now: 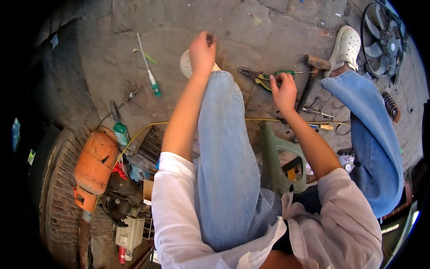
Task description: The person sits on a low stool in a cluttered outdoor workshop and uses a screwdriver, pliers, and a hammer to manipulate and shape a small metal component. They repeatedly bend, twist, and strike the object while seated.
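My left hand (202, 56) is stretched out over the white clog at my left foot. Its fingers pinch together around a small dark thing (212, 39) too little to name. My right hand (284, 93) hovers between my knees, its fingers half curled and the thumb apart, with no object visible in it. Just beyond its fingertips lies a screwdriver (285, 72) with a green handle. Pliers (259, 80) with yellow-green and black grips rest beside the thumb. A hammer (312, 74) stands to the right of these, its wooden handle running toward me.
A fan (384, 45) lies at the far right, past my right clog (346, 47). A green stool (272, 157) is between my legs. An orange gas cylinder (95, 157) is at the left. A yellow cable (148, 127) crosses the ground. A tool with a green end (152, 83) lies left.
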